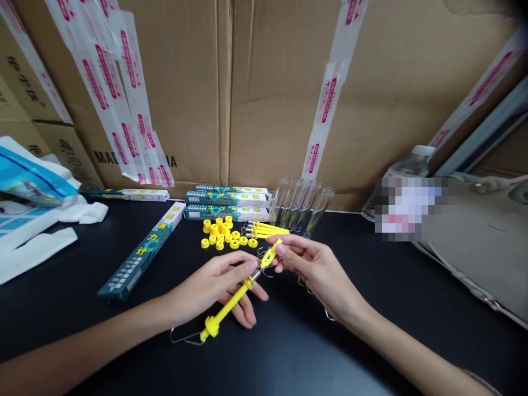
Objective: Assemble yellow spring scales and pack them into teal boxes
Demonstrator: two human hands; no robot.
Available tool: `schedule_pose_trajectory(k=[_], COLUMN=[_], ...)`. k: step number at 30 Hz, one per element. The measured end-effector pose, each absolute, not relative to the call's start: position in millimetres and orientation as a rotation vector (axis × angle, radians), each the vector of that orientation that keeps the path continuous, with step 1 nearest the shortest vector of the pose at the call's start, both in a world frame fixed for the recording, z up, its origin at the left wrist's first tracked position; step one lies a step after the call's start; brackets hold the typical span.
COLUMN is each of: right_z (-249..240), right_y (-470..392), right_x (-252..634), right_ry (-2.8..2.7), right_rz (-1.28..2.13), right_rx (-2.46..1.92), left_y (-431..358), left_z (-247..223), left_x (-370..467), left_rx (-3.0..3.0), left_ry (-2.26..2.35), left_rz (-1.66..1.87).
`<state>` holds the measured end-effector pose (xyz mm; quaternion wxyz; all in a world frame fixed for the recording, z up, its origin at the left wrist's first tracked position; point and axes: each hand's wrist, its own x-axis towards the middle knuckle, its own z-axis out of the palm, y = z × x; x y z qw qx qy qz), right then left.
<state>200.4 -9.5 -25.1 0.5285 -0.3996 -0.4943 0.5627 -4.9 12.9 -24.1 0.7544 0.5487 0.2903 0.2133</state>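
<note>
Cardboard (272, 71) fills the top of frame; print reads "MAD…IA" upper left, partly under white tape (128, 140) with red marks. Left hand (212, 286), lower center: thumb and finger pinching rod near its top, other fingers spread below. Right hand (317, 269), right of center: thumb and index pinching tab. Box (142, 253), left of center: dark green/white, yellow characters, "力计" legible. Rod (231, 304), lower center: yellow, slim, slanted, silver sleeve (256, 275) up top, bent wire (193, 342) at bottom. Tab (273, 248), center: yellow, flat, slotted, just past sleeve.
</note>
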Motion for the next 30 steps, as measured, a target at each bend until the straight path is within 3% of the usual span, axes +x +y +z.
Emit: schedule_pose_trajectory(k=[12,19,22,30], right_z=[-18,-10,-11,-26], right_y=[-14,-1,3,7], right_x=[194,237,245,231], right_ry=[-1.401,-1.956,-2.189,-2.063], right_rz=[1.205,0.285,0.059,0.188], right_rx=[-1.002,-1.275,-1.237,-1.376], left_y=[11,13,12,13], left_z=[-23,-22,-19,-18], left_x=[1,-2,-3,-4], left_rx=[1.258,1.215,1.235,1.335], left_ry=[0.735,0.798,0.804,0.868], left_rz=[0.482,0.547,0.516,0.488])
